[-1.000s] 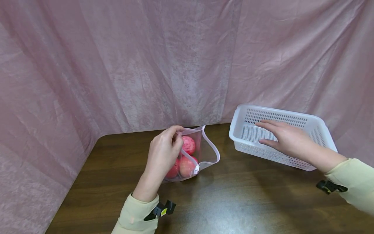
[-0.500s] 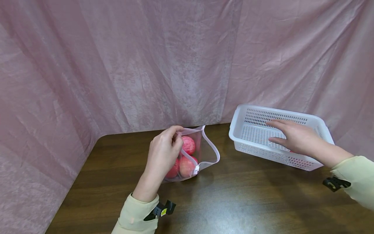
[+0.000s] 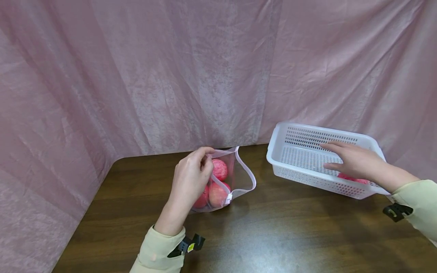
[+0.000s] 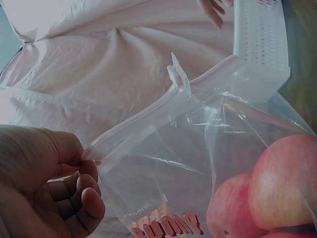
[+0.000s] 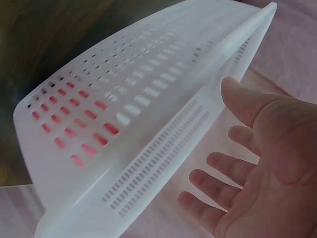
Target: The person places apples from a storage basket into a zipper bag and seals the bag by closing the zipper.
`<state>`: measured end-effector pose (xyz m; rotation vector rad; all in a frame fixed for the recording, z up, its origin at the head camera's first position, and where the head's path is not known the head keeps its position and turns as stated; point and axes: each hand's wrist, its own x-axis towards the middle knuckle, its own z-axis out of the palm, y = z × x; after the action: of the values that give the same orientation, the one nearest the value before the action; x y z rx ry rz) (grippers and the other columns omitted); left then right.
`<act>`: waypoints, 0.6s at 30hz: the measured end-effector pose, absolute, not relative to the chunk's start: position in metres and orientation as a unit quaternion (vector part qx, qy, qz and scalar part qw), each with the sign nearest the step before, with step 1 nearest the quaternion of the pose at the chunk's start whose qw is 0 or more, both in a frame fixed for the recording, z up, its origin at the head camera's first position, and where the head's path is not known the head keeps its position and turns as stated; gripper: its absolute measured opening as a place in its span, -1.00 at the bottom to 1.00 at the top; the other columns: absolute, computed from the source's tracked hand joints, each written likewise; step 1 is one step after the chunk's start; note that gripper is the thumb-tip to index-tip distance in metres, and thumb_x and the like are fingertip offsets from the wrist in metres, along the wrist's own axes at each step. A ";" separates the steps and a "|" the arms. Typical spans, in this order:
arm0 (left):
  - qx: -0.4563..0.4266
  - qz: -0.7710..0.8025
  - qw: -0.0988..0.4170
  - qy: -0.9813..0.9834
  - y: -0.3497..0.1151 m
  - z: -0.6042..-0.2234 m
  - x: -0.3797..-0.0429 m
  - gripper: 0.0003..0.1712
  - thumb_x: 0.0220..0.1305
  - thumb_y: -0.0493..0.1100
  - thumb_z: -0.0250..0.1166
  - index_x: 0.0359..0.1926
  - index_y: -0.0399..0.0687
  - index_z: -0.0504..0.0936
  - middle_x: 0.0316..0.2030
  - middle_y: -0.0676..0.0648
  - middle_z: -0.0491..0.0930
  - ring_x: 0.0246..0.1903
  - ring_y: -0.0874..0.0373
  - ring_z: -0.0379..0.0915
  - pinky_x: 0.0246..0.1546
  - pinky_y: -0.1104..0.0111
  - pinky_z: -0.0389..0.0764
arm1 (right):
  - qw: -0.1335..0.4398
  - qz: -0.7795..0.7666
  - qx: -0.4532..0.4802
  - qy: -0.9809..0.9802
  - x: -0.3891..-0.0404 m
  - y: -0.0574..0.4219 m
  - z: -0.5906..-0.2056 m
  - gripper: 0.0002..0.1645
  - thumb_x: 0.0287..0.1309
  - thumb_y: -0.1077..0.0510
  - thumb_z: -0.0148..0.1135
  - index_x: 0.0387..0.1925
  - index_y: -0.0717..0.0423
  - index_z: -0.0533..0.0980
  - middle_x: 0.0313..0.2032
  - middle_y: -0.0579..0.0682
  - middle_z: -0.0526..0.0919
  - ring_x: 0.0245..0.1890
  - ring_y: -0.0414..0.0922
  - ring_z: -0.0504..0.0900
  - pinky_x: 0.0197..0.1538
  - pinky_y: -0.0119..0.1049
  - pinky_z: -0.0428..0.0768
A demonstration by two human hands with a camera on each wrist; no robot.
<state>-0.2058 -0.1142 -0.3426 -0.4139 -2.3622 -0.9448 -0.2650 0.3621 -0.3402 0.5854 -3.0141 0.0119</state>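
My left hand [image 3: 192,174] pinches the rim of a clear zip bag [image 3: 244,174] between thumb and forefinger; its mouth gapes to the right. Three red apples [image 3: 218,195] show inside the bag, and the left wrist view shows the slider [image 4: 178,77] on its zip and red lettering low on its side. Over the white plastic basket [image 3: 307,176], my right hand [image 3: 356,161] hovers with fingers spread and nothing held. A red apple [image 3: 351,178] lies at the basket's right end, partly covered by this hand; its red shows through the slots in the right wrist view.
Both bag and basket stand on a dark wooden table [image 3: 273,227], the basket at the back right. A pink curtain [image 3: 205,76] hangs right behind the table's far edge and along its left side. Black straps [image 3: 186,246] circle both wrists.
My right hand has moved right above the basket, from its middle toward its right end, uncovering the red apple there. My left hand and the bag have stayed put.
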 end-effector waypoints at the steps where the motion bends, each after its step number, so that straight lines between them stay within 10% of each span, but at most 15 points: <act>1: -0.155 -0.352 0.278 -0.880 -0.114 -0.342 -0.206 -0.73 0.44 -0.34 0.30 0.05 -0.13 0.82 -0.36 -0.02 0.60 -0.47 0.09 0.38 -0.41 0.20 0.47 | 0.032 0.003 0.186 -0.982 -0.265 0.364 -0.340 -0.07 0.38 -0.09 0.53 0.54 0.34 0.42 0.44 0.51 0.44 0.41 0.55 0.42 0.31 0.47 0.46; 18: -0.157 -0.352 0.280 -0.879 -0.114 -0.342 -0.206 -0.72 0.43 -0.34 0.29 0.05 -0.11 0.82 -0.36 -0.02 0.61 -0.47 0.09 0.38 -0.40 0.19 0.47 | -0.004 -0.002 0.144 -0.990 -0.271 0.398 -0.346 0.01 0.32 -0.21 0.54 0.51 0.37 0.42 0.40 0.61 0.42 0.35 0.64 0.42 0.14 0.58 0.50</act>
<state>-0.2059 -0.1144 -0.3424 -0.4201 -2.3583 -0.9438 -0.2710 0.3984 -0.3458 0.4539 -3.1162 -0.0069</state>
